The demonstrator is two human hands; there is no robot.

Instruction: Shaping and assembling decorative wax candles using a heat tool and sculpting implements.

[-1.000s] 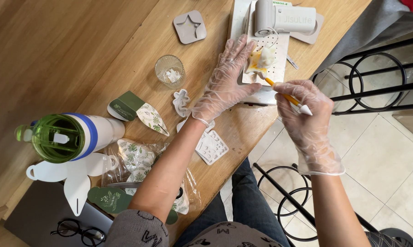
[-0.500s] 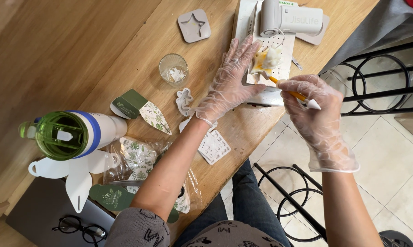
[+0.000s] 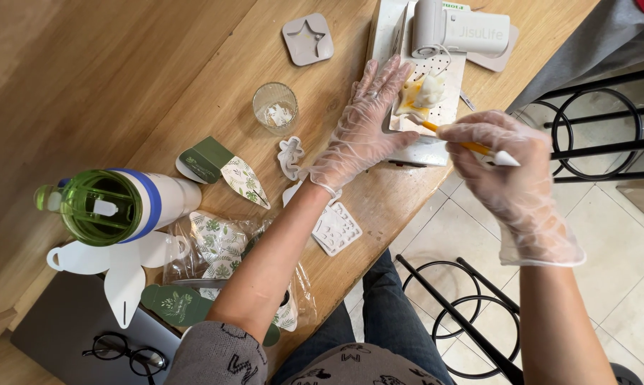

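Note:
My left hand [image 3: 363,127], in a clear plastic glove, lies flat with fingers spread on the edge of a white perforated board [image 3: 436,75] on the wooden table [image 3: 158,78]. My gloved right hand [image 3: 507,171] grips a thin orange brush [image 3: 472,147] with a white end. Its tip touches a yellow-stained patch on the board beside a small white lumpy figure [image 3: 429,90]. A white handheld device [image 3: 457,30] rests at the board's far end.
A small glass [image 3: 274,107], a grey star mould [image 3: 307,39], a white leaf-shaped mould [image 3: 290,157], leaf-printed paper cones [image 3: 226,167], a green-lidded bottle [image 3: 115,205], plastic bags, a laptop with glasses [image 3: 126,351] and black metal stools [image 3: 593,128] surround me.
My right hand has shifted slightly up and left with the brush, its tip staying on the stained patch. My left hand stays pressed on the board.

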